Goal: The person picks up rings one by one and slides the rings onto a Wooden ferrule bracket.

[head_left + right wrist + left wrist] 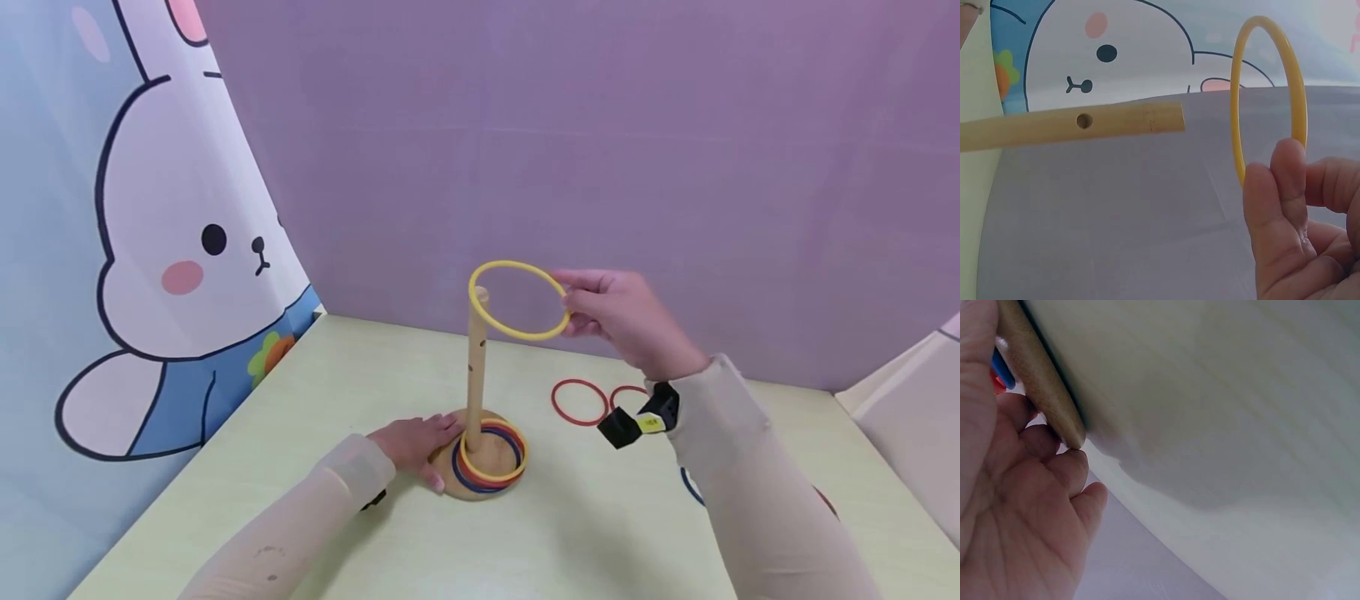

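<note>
My right hand (pixel 622 317) pinches a yellow ring (pixel 532 337) between thumb and fingers, raised at the top of a wooden post (pixel 477 375). In the right wrist view the ring (pixel 1299 100) stands a short gap beyond the post's end (pixel 1166 119). Around the post's foot lie stacked yellow, red and blue rings (pixel 527 454) on a round wooden base (pixel 491 458). Holding the base by its left edge is my left hand (pixel 411 443). The left wrist view shows curled fingers (pixel 1069 470) against the base's rim (pixel 1047 394).
Two red rings (pixel 552 398) lie on the pale table (pixel 600 542) right of the base, one partly behind the right wrist's camera (pixel 637 417). Parts of a blue ring (pixel 692 487) and another red ring (pixel 827 502) show beside the right sleeve. A purple backdrop (pixel 600 167) rises behind.
</note>
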### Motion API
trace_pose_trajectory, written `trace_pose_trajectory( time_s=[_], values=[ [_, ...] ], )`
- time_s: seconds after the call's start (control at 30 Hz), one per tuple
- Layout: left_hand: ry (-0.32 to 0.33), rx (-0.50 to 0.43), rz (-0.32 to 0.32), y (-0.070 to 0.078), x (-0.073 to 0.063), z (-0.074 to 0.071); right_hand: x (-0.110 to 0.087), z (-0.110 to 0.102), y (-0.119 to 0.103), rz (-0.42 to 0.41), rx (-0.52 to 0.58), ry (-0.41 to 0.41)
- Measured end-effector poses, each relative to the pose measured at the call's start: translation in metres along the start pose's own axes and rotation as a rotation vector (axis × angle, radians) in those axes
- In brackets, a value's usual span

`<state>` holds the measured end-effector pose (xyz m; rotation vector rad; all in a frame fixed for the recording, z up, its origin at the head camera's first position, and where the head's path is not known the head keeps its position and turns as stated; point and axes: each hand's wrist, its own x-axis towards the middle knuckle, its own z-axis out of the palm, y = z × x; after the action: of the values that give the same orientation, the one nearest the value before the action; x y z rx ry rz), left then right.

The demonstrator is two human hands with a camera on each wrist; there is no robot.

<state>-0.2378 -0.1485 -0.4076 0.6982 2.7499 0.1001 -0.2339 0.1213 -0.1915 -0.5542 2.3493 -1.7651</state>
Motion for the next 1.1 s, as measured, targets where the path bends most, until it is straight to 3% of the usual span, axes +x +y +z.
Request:
trace_pose_trajectory(
  time_s=[0.5,0.63,0.83,1.1],
  values=[
    [-0.017,0.028,-0.009,0.003,-0.004,-0.001,0.012,0.023,0.006,-0.024,0.057,0.005],
    [-0.020,0.039,0.005,0.002,-0.004,-0.001,0.016,0.027,0.010,-0.007,0.046,0.006],
    [-0.027,0.029,-0.032,0.004,-0.003,-0.001,0.018,0.032,0.015,0.024,0.018,-0.002],
    [-0.024,0.012,-0.032,0.005,-0.003,-0.002,0.017,0.034,0.020,0.064,0.034,-0.028]
  ],
)
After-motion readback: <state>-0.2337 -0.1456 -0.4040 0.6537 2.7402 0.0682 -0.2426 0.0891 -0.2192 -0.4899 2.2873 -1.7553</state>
